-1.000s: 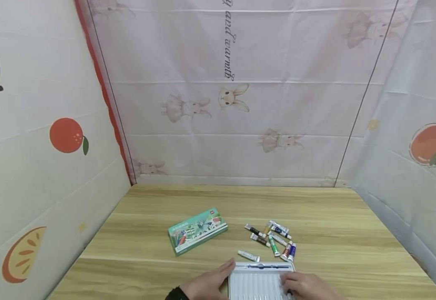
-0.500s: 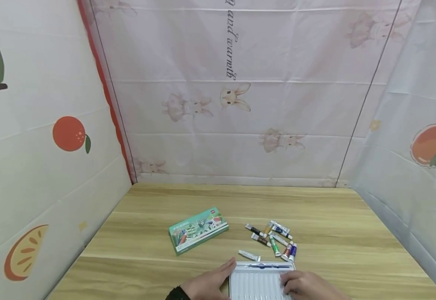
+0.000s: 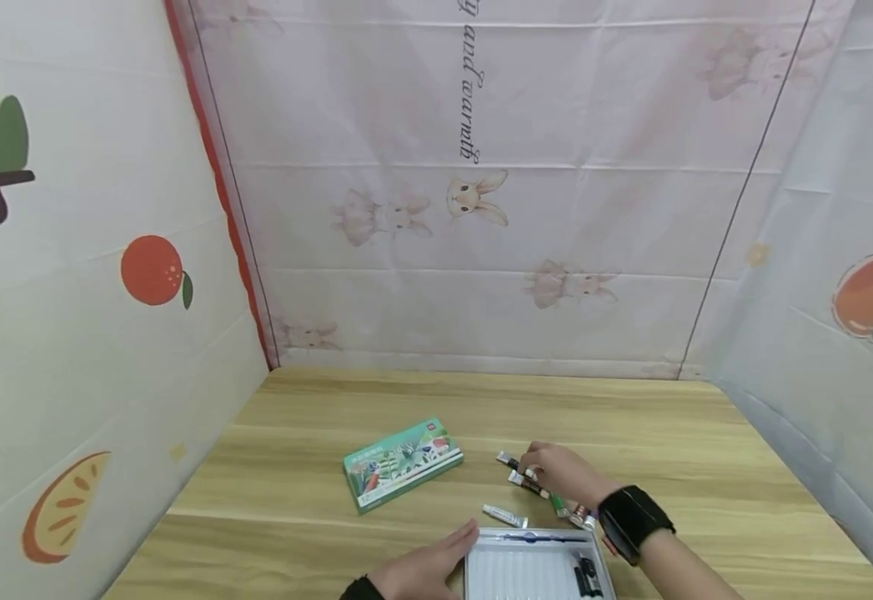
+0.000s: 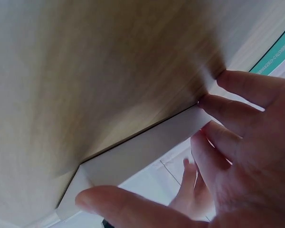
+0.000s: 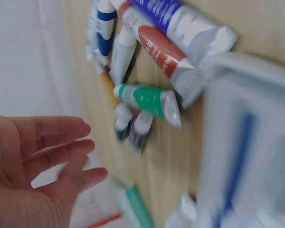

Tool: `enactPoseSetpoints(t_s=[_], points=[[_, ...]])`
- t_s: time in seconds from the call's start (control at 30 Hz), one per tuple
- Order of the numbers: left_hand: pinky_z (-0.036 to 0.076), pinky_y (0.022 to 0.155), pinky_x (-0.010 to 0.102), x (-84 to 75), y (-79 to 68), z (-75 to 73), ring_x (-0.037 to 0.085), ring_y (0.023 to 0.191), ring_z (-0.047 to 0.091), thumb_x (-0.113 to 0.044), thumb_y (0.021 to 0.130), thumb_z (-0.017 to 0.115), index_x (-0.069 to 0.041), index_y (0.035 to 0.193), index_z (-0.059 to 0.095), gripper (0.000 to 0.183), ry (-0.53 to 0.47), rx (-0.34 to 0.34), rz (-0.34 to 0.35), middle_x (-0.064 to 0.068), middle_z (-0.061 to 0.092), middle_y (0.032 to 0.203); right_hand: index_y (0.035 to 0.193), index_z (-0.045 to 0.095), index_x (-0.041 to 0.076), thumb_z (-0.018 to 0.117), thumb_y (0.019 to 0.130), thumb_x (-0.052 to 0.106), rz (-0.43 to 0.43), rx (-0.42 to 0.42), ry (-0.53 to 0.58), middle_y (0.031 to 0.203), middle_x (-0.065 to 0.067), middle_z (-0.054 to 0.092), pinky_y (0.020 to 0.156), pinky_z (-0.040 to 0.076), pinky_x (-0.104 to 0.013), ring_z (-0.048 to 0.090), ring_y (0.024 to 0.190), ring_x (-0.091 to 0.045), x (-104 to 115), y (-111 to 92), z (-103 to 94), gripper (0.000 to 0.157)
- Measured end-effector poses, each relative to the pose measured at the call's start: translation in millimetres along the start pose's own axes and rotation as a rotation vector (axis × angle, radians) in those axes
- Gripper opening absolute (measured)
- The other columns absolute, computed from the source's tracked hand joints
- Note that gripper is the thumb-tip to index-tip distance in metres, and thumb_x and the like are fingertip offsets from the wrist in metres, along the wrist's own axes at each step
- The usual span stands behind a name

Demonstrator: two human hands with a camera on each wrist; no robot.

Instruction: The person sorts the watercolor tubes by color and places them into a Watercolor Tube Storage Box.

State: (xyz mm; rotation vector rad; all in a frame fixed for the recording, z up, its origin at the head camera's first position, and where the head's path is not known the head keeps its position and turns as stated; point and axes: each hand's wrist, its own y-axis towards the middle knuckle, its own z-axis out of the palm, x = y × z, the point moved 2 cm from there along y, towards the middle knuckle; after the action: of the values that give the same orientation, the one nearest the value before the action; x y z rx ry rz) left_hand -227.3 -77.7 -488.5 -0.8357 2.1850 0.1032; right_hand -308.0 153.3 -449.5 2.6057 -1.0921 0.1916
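Observation:
My left hand rests along the left side of a white plastic paint tray, its straight fingers at the side wall in the left wrist view. Two dark paint tubes lie at the tray's right end, and a blue brush lies in its far slot. Beyond the tray, my right hand reaches over the loose tubes. In the right wrist view its fingers are loosely bent with nothing between them, near two dark tubes and a green tube.
Other tubes lie close by: red-brown, purple and several more. A white tube lies just beyond the tray. The green paint box sits further left on the wooden table. Printed cloth hangs around the table.
My right hand has left the tray's right end and moved away over the loose tubes, uncovering two dark tubes in the tray. My left hand stays at the tray's side.

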Motion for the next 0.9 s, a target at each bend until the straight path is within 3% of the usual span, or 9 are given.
enactPoseSetpoints(t_s=[0.17,0.4,0.53,0.77,0.9], points=[[0.025,0.089,0.022,2.3,5.3,4.7,0.01,0.116,0.017,-0.043,0.07,0.055,-0.008,0.132,0.014,0.082,0.002,0.023,-0.003,0.004,0.008,0.136,0.084,0.064,0.012,0.054,0.065,-0.017,0.05,0.055,-0.055,0.08,-0.001,0.054,0.06,0.043,-0.022,0.053,0.073,-0.015,-16,18,23.6,0.036],[0.03,0.083,0.018,0.3,0.6,-0.5,0.007,0.112,0.024,-0.04,0.071,0.057,-0.005,0.131,0.016,0.081,0.025,-0.009,0.005,0.007,0.011,0.135,0.077,0.065,0.007,0.058,0.067,-0.005,-0.045,-0.02,-0.059,0.072,0.002,0.051,0.056,0.041,-0.019,0.05,0.065,-0.009,-8,39,35.6,0.018],[0.029,0.084,0.018,0.2,0.1,-2.8,0.006,0.113,0.022,-0.039,0.07,0.058,-0.006,0.131,0.016,0.081,-0.003,-0.013,0.004,0.006,0.01,0.135,0.072,0.064,0.009,0.055,0.069,-0.005,-0.107,-0.062,-0.072,0.069,0.001,0.051,0.056,0.041,-0.019,0.048,0.064,-0.008,-5,47,37.7,0.017],[0.028,0.085,0.018,1.0,2.0,-1.7,0.007,0.115,0.019,-0.041,0.07,0.057,-0.006,0.131,0.016,0.081,-0.001,-0.001,0.003,0.006,0.01,0.135,0.07,0.062,0.015,0.066,0.064,0.01,-0.013,-0.004,-0.136,0.067,0.008,0.048,0.051,0.038,-0.021,0.046,0.059,-0.005,-10,47,40.9,0.009],[0.03,0.084,0.018,6.6,4.0,1.4,0.005,0.112,0.023,-0.043,0.069,0.056,-0.009,0.131,0.016,0.082,0.016,0.001,-0.007,0.003,0.01,0.135,0.073,0.062,0.017,0.068,0.064,0.015,-0.03,-0.003,-0.219,0.07,0.009,0.046,0.053,0.04,-0.023,0.047,0.064,-0.008,-8,45,41.3,0.012]])
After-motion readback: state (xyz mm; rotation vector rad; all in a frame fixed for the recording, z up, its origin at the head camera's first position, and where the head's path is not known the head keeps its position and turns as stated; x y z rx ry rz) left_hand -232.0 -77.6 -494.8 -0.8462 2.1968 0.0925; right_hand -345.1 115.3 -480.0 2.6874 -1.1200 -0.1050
